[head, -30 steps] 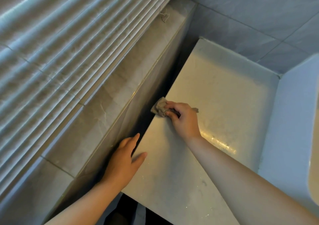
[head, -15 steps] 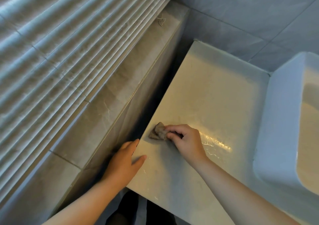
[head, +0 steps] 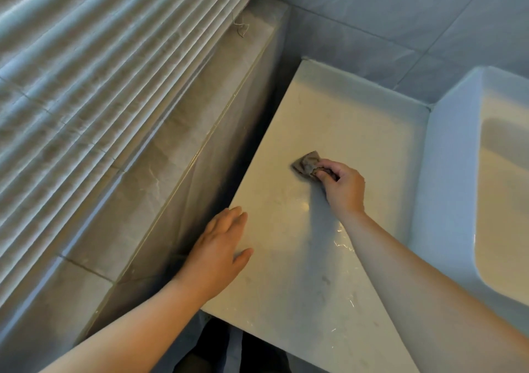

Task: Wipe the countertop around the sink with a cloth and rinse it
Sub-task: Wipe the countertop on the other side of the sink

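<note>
Since 0.5 s ago: cloth (head: 305, 166) has shifted off the left edge of the countertop (head: 357, 115) and now sits inboard, roughly mid-width. It is well apart from the sink (head: 446, 178).

Cloth: small, brown-grey, crumpled into a wad and lying on the surface.

Right hand (head: 345, 190): fingers curled round the near end of the wad, pinching it and pressing it down.

Left hand (head: 220, 251): fingers straight and flat, holding nothing. It rests on the countertop's left edge, with the thumb lying further onto the slab.

Surface: wet glints beside the right forearm; faint grey smudges toward the front edge.

Surroundings: a dark gap runs between the countertop and the tiled ledge (head: 177, 155), with slatted blinds (head: 100, 66) above.

Risks, as judged:
1. The wad covers only a narrow track, so parallel passes may leave unwiped strips, and the front smudges look likely to be missed.
2. A stroke back toward the left edge could push grit or water into the gap, or drop the cloth there if the pinch loosens.
3. The left palm bears on a slab that may be damp, so it could slide if leaned on.
4. The rinse is not yet done, and a dirty cloth would smear.
</note>
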`<action>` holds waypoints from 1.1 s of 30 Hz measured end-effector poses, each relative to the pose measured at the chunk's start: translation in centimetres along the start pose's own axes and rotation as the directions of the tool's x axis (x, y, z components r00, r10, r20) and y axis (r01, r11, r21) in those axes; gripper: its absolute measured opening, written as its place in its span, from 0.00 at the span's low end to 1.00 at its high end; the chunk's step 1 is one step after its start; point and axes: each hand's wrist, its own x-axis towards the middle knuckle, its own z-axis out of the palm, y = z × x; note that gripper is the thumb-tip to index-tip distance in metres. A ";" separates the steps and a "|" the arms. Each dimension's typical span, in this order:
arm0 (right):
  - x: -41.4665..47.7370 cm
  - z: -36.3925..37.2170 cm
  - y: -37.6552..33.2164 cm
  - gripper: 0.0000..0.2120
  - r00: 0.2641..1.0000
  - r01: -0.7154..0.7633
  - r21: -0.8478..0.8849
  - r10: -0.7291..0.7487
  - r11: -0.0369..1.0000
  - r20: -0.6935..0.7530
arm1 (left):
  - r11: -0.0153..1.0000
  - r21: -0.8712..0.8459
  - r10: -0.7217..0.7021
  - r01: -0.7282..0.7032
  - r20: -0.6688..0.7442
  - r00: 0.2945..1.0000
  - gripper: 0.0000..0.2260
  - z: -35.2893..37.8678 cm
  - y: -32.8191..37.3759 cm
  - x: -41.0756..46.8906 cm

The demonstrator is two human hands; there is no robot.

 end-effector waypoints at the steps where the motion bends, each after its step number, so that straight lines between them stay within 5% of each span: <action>1: -0.4 0.3 0.1 0.10 1.000 0.012 0.005 -0.012 1.000 0.004 | 1.000 0.013 0.002 -0.002 0.005 1.000 0.30 0.1 0.0 0.1; 13: -9.4 1.8 1.7 0.12 0.983 0.162 -0.052 -0.156 0.985 0.098 | 0.992 0.126 -0.006 -0.001 0.049 0.999 0.32 0.0 0.0 0.3; 21: -7.6 -2.4 -0.6 0.07 0.930 -0.194 0.141 0.136 0.971 0.341 | 0.997 0.075 -0.036 0.029 0.093 0.995 0.31 -0.8 0.7 0.6; 24: -4.0 -4.1 -0.9 0.08 0.858 -0.265 0.067 0.203 0.962 0.471 | 0.998 0.048 -0.049 0.045 0.072 0.996 0.29 -1.0 1.1 0.8; 28: -0.3 -4.7 -0.3 0.15 0.989 0.037 -0.334 0.014 0.942 0.149 | 0.998 0.055 -0.039 0.036 0.039 0.998 0.28 -1.1 1.8 1.3; 30: -1.3 -4.5 -0.7 0.16 0.996 0.083 -0.308 -0.086 0.948 0.004 | 0.998 0.064 -0.026 0.024 0.029 0.999 0.27 -1.1 2.2 1.6; 33: -4.0 -3.7 -0.4 0.16 0.975 0.221 -0.258 -0.216 0.941 0.046 | 0.997 0.078 -0.011 0.008 0.028 1.000 0.27 -1.2 2.4 2.1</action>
